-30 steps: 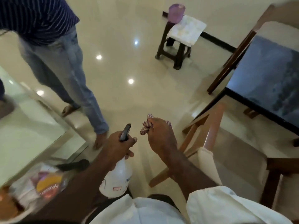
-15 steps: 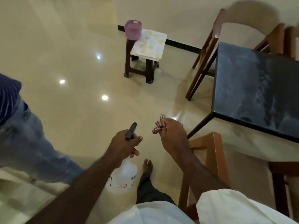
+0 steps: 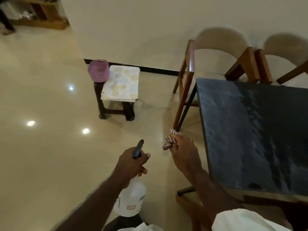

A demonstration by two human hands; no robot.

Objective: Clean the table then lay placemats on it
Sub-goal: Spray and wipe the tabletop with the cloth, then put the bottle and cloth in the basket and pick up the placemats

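Observation:
My left hand grips the neck of a white spray bottle with a dark trigger, held over the floor in front of me. My right hand clutches a bunched striped cloth, just left of the dark stone table and apart from its edge. The tabletop shows pale dusty streaks. A stack of patterned placemats lies on a small dark wooden stool near the wall, with a purple container at its left end.
Two wooden chairs with cream backs stand at the table's far side. Another chair's frame sits by my right arm. Glossy cream floor stretches left. A wooden shelf stands far back left.
The view has swung right and up: the other person has left the frame, and the stool and table now sit closer and fuller in view. Both hands keep their grips.

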